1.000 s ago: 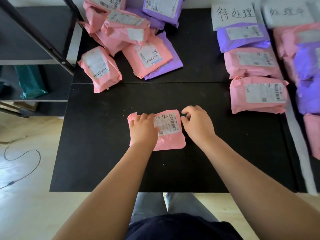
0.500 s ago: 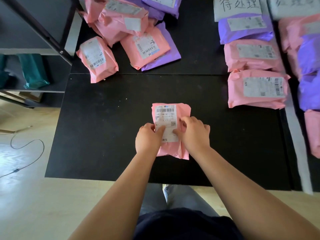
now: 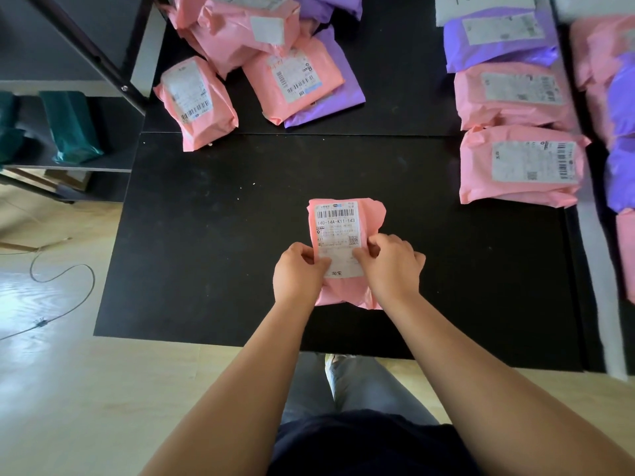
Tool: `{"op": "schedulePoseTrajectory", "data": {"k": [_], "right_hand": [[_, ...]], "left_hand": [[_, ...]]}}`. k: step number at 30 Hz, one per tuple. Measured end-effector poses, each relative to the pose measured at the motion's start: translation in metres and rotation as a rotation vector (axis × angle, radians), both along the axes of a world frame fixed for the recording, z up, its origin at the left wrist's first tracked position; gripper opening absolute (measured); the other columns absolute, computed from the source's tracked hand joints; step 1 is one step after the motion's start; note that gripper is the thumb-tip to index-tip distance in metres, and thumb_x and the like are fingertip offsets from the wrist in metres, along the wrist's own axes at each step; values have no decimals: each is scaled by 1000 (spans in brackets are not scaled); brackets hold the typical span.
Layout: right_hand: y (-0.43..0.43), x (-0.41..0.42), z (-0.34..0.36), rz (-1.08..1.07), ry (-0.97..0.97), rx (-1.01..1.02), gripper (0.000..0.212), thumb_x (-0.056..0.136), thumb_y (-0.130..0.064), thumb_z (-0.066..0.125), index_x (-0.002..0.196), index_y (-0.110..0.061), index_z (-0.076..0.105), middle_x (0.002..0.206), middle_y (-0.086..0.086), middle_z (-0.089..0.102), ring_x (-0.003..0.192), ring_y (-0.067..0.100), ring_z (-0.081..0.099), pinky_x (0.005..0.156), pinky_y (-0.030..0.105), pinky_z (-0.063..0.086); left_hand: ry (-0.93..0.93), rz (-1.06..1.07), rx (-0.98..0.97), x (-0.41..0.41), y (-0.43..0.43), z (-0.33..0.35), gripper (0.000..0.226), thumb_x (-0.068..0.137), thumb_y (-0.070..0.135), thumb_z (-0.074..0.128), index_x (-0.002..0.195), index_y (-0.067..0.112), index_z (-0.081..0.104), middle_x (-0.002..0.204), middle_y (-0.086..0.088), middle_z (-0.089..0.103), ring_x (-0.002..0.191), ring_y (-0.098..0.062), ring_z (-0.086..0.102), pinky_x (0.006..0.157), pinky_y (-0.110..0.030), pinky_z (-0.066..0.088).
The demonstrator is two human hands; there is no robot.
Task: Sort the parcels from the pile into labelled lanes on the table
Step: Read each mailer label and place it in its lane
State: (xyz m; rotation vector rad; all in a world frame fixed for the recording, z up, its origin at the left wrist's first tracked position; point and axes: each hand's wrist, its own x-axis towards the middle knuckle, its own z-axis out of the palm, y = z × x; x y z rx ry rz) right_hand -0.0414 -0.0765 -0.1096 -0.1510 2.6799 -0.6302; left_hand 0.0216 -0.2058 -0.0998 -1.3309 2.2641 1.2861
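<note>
Change: you have turned the pink parcel (image 3: pixel 372 219) from lying crosswise a second ago to lengthwise, its label now upright toward you, and both your hands sit at its near end.
Table (image 3: pixel 206 252): black, with the parcel over its near middle; you cannot tell from this view whether it rests on the top or is lifted off it.
Lanes (image 3: pixel 515 108): pink and purple parcels lie in rows at the far right, well apart from the one you hold.
Pile (image 3: pixel 247 39): unsorted pink and purple parcels are heaped at the far left.
Arms: both forearms reach forward from the bottom edge and converge on the parcel.
Right hand (image 3: pixel 395 266): your fingers curl round the parcel's right edge, and your thumb presses the label's lower right.
Left hand (image 3: pixel 295 273): your fingers curl at the left edge, with your thumb pinching down on the label's lower left.
Shipping label (image 3: pixel 338 228): white, barcode at the far end, reading 140-14A-K11-143.
</note>
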Motion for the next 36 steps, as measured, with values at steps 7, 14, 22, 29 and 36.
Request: {"op": "schedulePoseTrajectory", "data": {"k": [7,14,22,29,36], "right_hand": [[-1,-6,-4,-65,-53,-55,21,89,-37,71,102,-23,63,95,-10,62,92,13,57,89,33,32],[-3,-5,-8,-81,-76,-33,16,91,-37,67,103,-28,61,95,-10,64,91,12,58,88,31,27],[-4,-4,-9,-97,-71,-38,15,91,-36,68,100,-27,60,94,-9,63,91,12,59,90,32,29],[-2,-7,0,-84,-141,-58,22,91,-38,69,109,-28,62,103,-9,65,97,12,60,90,32,27],[-3,-4,6,-163,-83,-297,22,92,-43,66,111,-32,65,105,-15,65,99,11,64,103,47,46]], "left_hand": [[62,55,41,-19,-12,3,23,88,18,70,107,19,57,95,11,62,75,-2,58,56,-18,43],[76,39,55,-44,-23,6,14,98,21,57,106,20,69,95,8,67,82,-13,66,76,-34,59],[81,48,190,-41,-24,9,13,96,13,63,96,23,71,99,8,69,92,-14,68,80,-33,59],[120,92,214,-33,-25,17,11,94,13,65,96,17,75,103,2,73,94,-17,70,84,-39,60],[199,82,244,-22,-24,28,22,96,14,63,83,30,72,98,6,74,92,-16,71,85,-40,60]]}}
